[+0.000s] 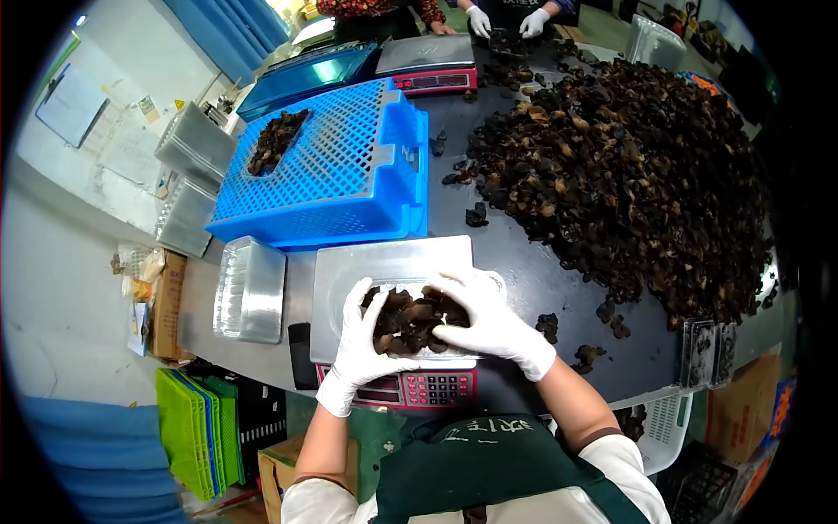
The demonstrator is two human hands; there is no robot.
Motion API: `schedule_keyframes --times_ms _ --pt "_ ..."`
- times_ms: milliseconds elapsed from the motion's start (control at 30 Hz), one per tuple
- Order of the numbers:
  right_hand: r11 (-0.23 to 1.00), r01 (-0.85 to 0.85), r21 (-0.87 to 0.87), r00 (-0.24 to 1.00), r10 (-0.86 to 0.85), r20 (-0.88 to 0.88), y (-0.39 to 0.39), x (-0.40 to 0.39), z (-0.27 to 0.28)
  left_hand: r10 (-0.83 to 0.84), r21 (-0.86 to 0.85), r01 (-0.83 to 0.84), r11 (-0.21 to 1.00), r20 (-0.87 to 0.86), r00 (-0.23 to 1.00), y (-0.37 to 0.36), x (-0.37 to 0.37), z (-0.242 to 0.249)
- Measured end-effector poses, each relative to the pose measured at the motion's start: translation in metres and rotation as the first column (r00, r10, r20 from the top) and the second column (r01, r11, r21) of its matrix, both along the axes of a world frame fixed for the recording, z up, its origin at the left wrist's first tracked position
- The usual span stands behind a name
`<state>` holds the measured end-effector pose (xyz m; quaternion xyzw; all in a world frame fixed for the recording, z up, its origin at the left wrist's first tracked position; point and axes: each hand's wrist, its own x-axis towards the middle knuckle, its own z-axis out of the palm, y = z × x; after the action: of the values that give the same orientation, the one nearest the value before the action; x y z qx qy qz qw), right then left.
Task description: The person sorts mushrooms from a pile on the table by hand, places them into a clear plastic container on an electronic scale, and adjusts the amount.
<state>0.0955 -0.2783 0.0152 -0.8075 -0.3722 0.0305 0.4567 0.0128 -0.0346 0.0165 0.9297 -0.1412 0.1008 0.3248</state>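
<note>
A clear plastic tray (429, 356) filled with dark wood ear mushrooms (406, 319) rests on the metal plate of a red digital scale (336, 262). My left hand (356, 345), in a white glove, curls round the tray's left side, with its thumb along the near edge and fingers towards the far corner. From the right, my right hand (493, 319), also gloved, closes over the mushrooms at that end, its thumb pressed among them and its fingers along the far side. The two hands partly hide the tray's ends.
A big heap of wood ear mushrooms (620, 175) covers the table's right side. An upturned blue crate (323, 166) stands beyond the scale, with stacked clear trays (250, 288) at left. Across the table are another scale (426, 57) and a co-worker's gloved hands (534, 23).
</note>
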Motion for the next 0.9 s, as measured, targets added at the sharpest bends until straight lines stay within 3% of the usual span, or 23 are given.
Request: schedule_keyframes --times_ms 33,67,100,133,167,200,233,333,433,500,567,600,700,767,900 --pt "0.998 0.017 0.059 0.996 -0.012 -0.085 -0.005 0.004 0.009 -0.034 0.027 0.033 0.999 0.024 0.999 0.001 0.004 0.001" --pt "0.979 0.117 0.170 0.916 -0.039 -0.400 -0.019 -0.004 0.025 -0.072 0.116 0.067 0.991 0.037 0.997 0.001 0.007 0.004" --pt "0.968 0.207 0.141 0.961 -0.174 -0.214 -0.028 -0.004 0.002 -0.111 0.206 0.099 0.974 0.048 0.993 0.002 0.010 0.009" --pt "0.956 0.253 0.149 0.944 -0.210 -0.254 -0.042 -0.006 -0.003 -0.118 0.200 0.106 0.974 0.047 0.992 0.001 0.013 0.016" --pt "0.942 0.299 0.154 0.924 -0.245 -0.294 -0.057 -0.010 -0.007 -0.130 0.317 0.119 0.941 0.016 0.991 -0.001 0.015 0.024" --pt "0.926 0.367 0.095 0.913 -0.339 -0.226 -0.071 -0.017 -0.009 -0.141 0.428 0.134 0.894 -0.016 0.990 -0.003 0.018 0.026" --pt "0.900 0.435 0.038 0.893 -0.425 -0.151 -0.085 -0.025 -0.011 -0.150 0.419 0.144 0.897 -0.019 0.989 -0.001 0.022 0.020" --pt "0.799 0.591 -0.109 0.800 -0.598 -0.049 -0.132 -0.052 -0.037 -0.155 0.160 0.165 0.973 -0.071 0.985 0.002 0.031 0.004" --pt "0.606 0.738 -0.298 0.659 -0.741 0.127 -0.172 -0.082 -0.067 -0.142 0.164 0.138 0.977 0.015 0.990 0.001 0.032 -0.003" --pt "0.545 0.767 -0.339 0.609 -0.785 0.114 -0.191 -0.100 -0.094 -0.121 0.144 0.120 0.982 -0.006 0.993 0.003 0.030 -0.004" --pt "0.549 0.745 -0.379 0.654 -0.712 0.256 -0.186 -0.117 -0.106 -0.087 0.056 0.091 0.994 -0.059 0.994 0.002 0.026 0.002" --pt "0.593 0.688 -0.419 0.715 -0.652 0.251 -0.180 -0.120 -0.102 -0.082 -0.001 0.082 0.997 -0.067 0.994 0.002 0.027 0.003" --pt "0.782 0.537 -0.318 0.843 -0.512 0.166 -0.147 -0.122 -0.092 -0.092 -0.053 0.090 0.995 -0.029 0.995 -0.009 0.031 0.023" --pt "0.850 0.370 -0.374 0.929 -0.335 0.158 -0.127 -0.120 -0.091 -0.083 0.021 0.083 0.996 -0.020 0.996 -0.017 0.039 0.027" --pt "0.853 0.391 -0.344 0.902 -0.282 0.327 -0.114 -0.115 -0.113 -0.085 0.140 0.078 0.987 0.048 0.995 -0.038 0.060 0.039"
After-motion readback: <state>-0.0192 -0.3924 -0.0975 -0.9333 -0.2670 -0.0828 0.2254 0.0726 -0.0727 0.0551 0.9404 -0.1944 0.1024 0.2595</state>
